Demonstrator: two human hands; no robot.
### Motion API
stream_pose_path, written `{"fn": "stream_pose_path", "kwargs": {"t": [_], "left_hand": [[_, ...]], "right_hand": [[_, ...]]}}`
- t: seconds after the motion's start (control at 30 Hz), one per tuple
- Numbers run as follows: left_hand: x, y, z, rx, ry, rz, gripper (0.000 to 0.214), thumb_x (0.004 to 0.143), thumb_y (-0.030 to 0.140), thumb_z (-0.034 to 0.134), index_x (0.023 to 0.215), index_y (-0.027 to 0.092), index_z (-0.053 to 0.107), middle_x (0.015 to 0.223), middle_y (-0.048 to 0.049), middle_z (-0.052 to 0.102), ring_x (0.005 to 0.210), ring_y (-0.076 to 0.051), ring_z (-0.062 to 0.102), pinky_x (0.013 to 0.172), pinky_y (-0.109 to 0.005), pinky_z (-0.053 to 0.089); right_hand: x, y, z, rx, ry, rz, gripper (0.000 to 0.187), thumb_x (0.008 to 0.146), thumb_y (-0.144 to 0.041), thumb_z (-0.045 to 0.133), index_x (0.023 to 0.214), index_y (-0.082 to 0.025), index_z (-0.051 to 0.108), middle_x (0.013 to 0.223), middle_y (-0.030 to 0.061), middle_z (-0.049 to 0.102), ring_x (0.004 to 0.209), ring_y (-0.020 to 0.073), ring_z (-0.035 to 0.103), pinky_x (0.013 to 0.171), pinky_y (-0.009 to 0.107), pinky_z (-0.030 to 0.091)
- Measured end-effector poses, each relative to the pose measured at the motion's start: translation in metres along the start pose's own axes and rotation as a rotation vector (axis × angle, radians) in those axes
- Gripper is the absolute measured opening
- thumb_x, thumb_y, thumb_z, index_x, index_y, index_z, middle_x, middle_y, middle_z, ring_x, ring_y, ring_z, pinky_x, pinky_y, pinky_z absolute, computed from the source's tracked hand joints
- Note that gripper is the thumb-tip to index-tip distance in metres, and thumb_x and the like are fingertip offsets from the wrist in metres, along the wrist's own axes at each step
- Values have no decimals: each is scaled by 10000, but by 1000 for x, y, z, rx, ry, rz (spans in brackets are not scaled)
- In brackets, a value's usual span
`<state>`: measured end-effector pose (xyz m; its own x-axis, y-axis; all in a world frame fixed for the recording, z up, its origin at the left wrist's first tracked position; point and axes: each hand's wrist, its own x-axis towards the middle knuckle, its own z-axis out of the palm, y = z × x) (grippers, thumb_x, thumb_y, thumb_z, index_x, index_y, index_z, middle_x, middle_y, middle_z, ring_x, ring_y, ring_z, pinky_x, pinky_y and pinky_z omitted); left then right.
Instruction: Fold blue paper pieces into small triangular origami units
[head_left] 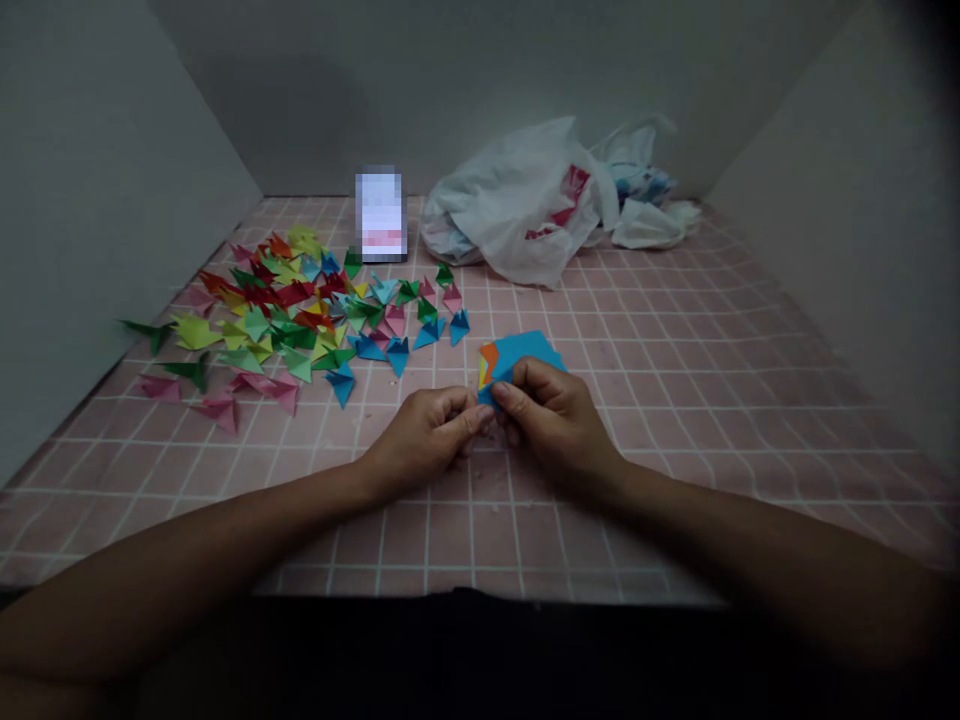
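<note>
Item, one small blue paper piece (486, 395), at the near-middle of the tabletop (697, 400), between the two hands; its lower part covered by fingers, its full shape hidden; item, right hand (559, 425), thumb laid over bent fingers, pinching the small blue paper piece; item, left hand (431, 430), thumb and fingers drawn narrow, tips at the lower edge of the same piece; whether they grip it, cannot tell.

Item, flat coloured papers (531, 346), just beyond the right hand and partly hidden by it; blue uppermost in view, with an orange edge and a yellow edge at the left.

Item, many folded paper pieces (294, 293), pointed, spread over the left and middle of the tabletop; red, orange, yellow, green, pink and blue; crowded toward the back, looser at the front; several blue ones on the side nearest the hands.

Item, one upright device (381, 215), screen lit, image blurred, behind the folded pieces; item, one white plastic bag (502, 200), crumpled, with red markings, at the back; item, white crumpled material (649, 225), beside the bag at its right; item, tabletop covering, pink with white grid lines, rippled at right; plain walls (825, 220) on three sides.
</note>
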<state>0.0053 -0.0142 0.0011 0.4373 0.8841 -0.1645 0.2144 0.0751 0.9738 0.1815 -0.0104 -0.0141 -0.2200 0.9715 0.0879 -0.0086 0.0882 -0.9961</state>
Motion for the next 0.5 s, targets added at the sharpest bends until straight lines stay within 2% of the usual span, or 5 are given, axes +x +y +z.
{"fn": "stream_pose_path", "kwargs": {"t": [0.13,0.23,0.33,0.5], "left_hand": [[1,-3,-2,27,16,57,332,904,386,595,653,184,516,542,50,521,493,-77,481,493,-195,384],[3,-5,-2,-77,20,34,258,843,379,664,725,174,563,612,35,581,536,-91,548,517,-202,444],[2,-4,-1,-141,27,-14,255,827,368,676,715,177,550,602,28,600,516,-91,555,506,-203,456],[2,-4,-1,-196,72,-7,271,829,385,682,716,170,564,645,17,614,544,-93,581,544,-215,492]], "right_hand": [[2,-1,-1,30,-46,35,312,917,-334,661,689,-226,479,525,-75,520,455,83,434,486,254,330],[2,-1,-2,34,-96,80,340,925,-380,670,687,-219,488,519,-70,525,460,83,440,486,248,324],[2,0,-2,48,-123,97,370,968,-463,612,714,-205,536,524,-56,540,476,92,473,502,251,346],[4,3,-2,153,-184,111,320,928,-480,672,814,-202,562,652,-30,633,502,92,515,503,247,385]]}}
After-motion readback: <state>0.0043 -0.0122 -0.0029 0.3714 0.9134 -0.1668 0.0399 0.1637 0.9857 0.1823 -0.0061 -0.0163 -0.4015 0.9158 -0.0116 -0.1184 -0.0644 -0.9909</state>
